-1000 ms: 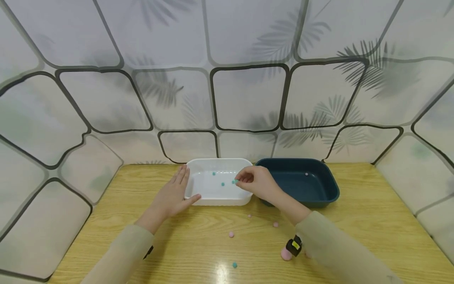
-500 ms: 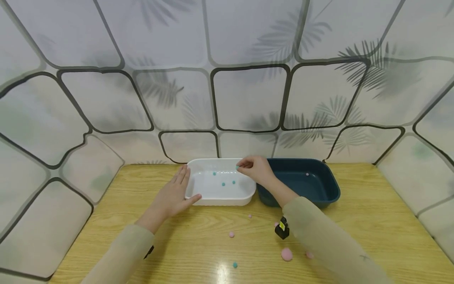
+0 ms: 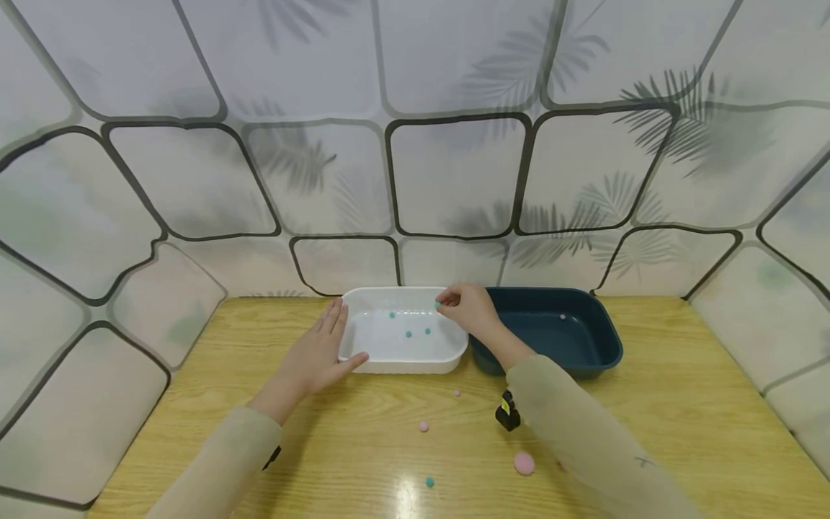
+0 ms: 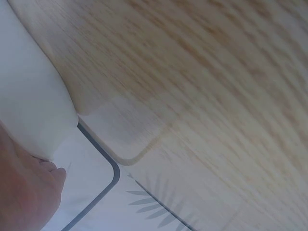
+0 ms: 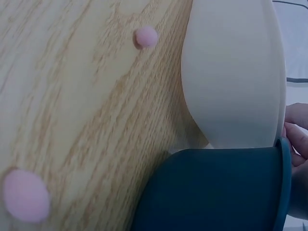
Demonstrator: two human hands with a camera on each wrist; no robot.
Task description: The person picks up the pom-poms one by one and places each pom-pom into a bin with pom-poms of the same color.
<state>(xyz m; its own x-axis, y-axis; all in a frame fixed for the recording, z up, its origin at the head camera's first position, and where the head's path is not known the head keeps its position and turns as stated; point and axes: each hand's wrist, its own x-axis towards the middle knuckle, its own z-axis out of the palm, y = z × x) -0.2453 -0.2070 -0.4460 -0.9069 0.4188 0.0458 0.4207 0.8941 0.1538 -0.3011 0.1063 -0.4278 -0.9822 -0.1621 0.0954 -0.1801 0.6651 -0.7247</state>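
Note:
My left hand point(image 3: 314, 357) lies with straight fingers along the left end of a white rectangular dish point(image 3: 395, 366), thumb over its front rim. Over the dish's back right corner, my right hand point(image 3: 472, 311) pinches a small teal pompom point(image 3: 437, 305) between thumb and fingertips. Three more teal pompoms point(image 3: 408, 334) lie on the dish's floor. In the right wrist view, the right hand point(image 5: 298, 139) shows only in part behind the rims. The left wrist view catches the left hand point(image 4: 29, 187) against the dish's outer wall point(image 4: 33, 91).
A dark blue dish point(image 3: 547, 346) adjoins the white one on the right, with a small pink pompom point(image 3: 562, 316) inside. On the wooden table point(image 3: 363, 447) in front are several pink pompoms, the largest pink pompom point(image 3: 524, 463) near the right sleeve, and a teal pompom point(image 3: 429, 482). A patterned wall point(image 3: 454, 180) stands behind.
My right hand has moved back from the white dish's right middle to its back right corner, still pinching the teal pompom. The left hand has stayed in place.

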